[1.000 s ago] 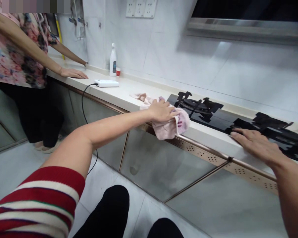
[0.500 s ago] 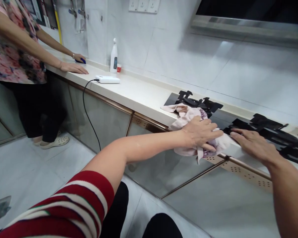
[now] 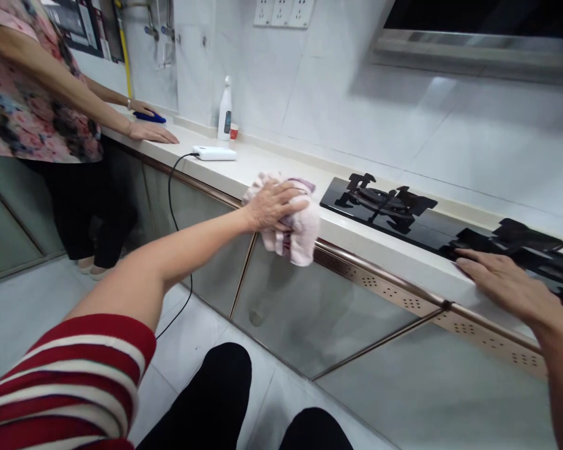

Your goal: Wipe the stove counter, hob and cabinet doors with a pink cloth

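Observation:
A pale pink cloth [image 3: 303, 228] lies bunched over the front edge of the white countertop [image 3: 267, 161], part of it hanging down past the edge. My left hand [image 3: 274, 205] presses on it from above, fingers curled over the folds. To the right, my right hand [image 3: 507, 278] rests at the counter's front edge beside the black gas stove [image 3: 410, 231]. Its fingers are stretched out and hold nothing. The cloth is left of the stove, apart from it.
A white power bank [image 3: 214, 154] with a black cable [image 3: 170, 194] lies further left on the counter. Behind it stand a white spray bottle [image 3: 224, 111] and a small red cup [image 3: 234, 131]. A co-worker [image 3: 37, 94] rests one hand on the counter and holds a blue cloth [image 3: 150, 117].
My left hand has slid the cloth leftward along the counter edge, off the stove's corner. My right hand stays by the stove. More of the co-worker's blue cloth shows.

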A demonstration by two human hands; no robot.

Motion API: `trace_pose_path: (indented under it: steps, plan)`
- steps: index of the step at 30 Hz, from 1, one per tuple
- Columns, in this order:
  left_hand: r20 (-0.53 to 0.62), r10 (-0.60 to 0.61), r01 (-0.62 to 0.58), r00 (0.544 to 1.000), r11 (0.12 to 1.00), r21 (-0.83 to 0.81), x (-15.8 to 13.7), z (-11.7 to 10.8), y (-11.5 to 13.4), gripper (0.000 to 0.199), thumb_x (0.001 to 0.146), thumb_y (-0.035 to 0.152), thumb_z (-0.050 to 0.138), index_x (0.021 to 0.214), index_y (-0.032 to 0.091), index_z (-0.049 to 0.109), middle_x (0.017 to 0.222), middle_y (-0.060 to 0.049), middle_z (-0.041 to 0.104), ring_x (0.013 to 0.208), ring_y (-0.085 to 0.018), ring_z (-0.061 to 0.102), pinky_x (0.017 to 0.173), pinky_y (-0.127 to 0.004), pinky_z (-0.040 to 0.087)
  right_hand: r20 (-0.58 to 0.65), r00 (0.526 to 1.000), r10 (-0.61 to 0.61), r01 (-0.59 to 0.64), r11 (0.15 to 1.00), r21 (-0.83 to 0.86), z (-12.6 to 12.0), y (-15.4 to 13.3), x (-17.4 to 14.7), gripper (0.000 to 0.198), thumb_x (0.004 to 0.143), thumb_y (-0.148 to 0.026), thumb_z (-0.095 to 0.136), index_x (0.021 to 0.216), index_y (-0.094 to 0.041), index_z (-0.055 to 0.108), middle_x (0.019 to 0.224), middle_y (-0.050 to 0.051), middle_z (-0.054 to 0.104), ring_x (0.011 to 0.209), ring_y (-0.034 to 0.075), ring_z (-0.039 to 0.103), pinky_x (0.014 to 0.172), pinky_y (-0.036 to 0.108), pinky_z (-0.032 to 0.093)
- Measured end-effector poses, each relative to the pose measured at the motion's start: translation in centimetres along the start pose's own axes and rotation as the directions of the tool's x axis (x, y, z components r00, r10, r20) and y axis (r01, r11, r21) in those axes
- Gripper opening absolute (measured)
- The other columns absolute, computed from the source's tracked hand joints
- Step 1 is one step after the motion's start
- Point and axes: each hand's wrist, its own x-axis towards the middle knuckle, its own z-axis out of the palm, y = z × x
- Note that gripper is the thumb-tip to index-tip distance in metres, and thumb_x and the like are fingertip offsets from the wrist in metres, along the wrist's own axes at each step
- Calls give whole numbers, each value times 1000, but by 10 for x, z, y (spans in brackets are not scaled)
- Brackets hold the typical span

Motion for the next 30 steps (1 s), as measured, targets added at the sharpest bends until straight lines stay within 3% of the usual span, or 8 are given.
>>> trace_pose_path:
  steps: [3, 5, 8, 11, 15, 22, 25, 30]
  plan:
    - [29, -146, 145, 989, 989, 40, -43, -12, -49, 77, 79, 59, 71, 145, 25, 51, 156, -17, 49, 145, -42, 36, 118, -67, 13, 36, 999, 20, -25, 989, 143, -3, -5, -4, 75, 96, -61, 15, 154, -27, 49, 163, 9, 42, 152, 26, 34, 118, 50, 38]
    - [40, -232, 230, 972, 971, 63, -66, -22, -78, 82, 75, 57, 75, 145, 22, 51, 154, -19, 49, 144, -42, 36, 119, -66, 10, 37, 999, 21, -27, 986, 162, -5, -7, -6, 75, 96, -61, 16, 154, -26, 49, 164, 9, 41, 153, 27, 32, 120, 51, 36]
    - [95, -291, 282, 952, 954, 97, -86, -35, -111, 85, 71, 52, 79, 144, 17, 52, 151, -20, 52, 140, -39, 41, 119, -58, 18, 44, 999, 29, -35, 987, 155, -7, -9, -7, 73, 95, -60, 18, 150, -26, 52, 165, 7, 39, 154, 26, 30, 120, 49, 36]
    - [189, -297, 269, 936, 950, 161, -86, -43, -124, 89, 67, 50, 84, 142, 14, 53, 145, -18, 55, 134, -34, 44, 116, -48, 25, 30, 999, 19, -23, 988, 153, -10, -12, -8, 70, 95, -59, 20, 145, -27, 56, 164, 7, 40, 154, 26, 31, 119, 48, 39]
    - [250, -375, 317, 893, 916, 245, -74, -53, -112, 84, 70, 46, 84, 140, 13, 51, 143, -14, 56, 127, -28, 42, 112, -41, 26, 44, 999, 14, -21, 987, 159, -15, -18, -13, 73, 96, -60, 18, 151, -27, 51, 163, 8, 41, 152, 28, 33, 119, 52, 37]
    - [287, -469, 367, 835, 864, 345, -56, -70, -81, 68, 72, 44, 83, 130, 18, 58, 134, -16, 59, 125, -36, 45, 98, -40, 27, -10, 1000, -26, 28, 987, 158, -14, -24, -13, 69, 99, -56, 14, 145, -26, 56, 159, 7, 47, 146, 29, 42, 117, 53, 40]
    - [286, -439, 335, 852, 876, 346, -39, -66, -64, 65, 74, 52, 82, 126, 18, 59, 131, -18, 60, 121, -37, 47, 96, -42, 27, -10, 1000, -10, 12, 987, 161, -14, -26, -13, 69, 99, -56, 15, 145, -26, 57, 156, 8, 50, 142, 30, 47, 115, 55, 42]
    - [267, -325, 220, 907, 907, 358, 3, -48, -15, 72, 75, 65, 79, 124, 16, 60, 132, -21, 60, 118, -37, 49, 92, -44, 30, -13, 1000, -28, 29, 987, 157, -15, -27, -15, 69, 97, -54, 13, 144, -27, 56, 160, 7, 46, 149, 28, 39, 116, 55, 41]
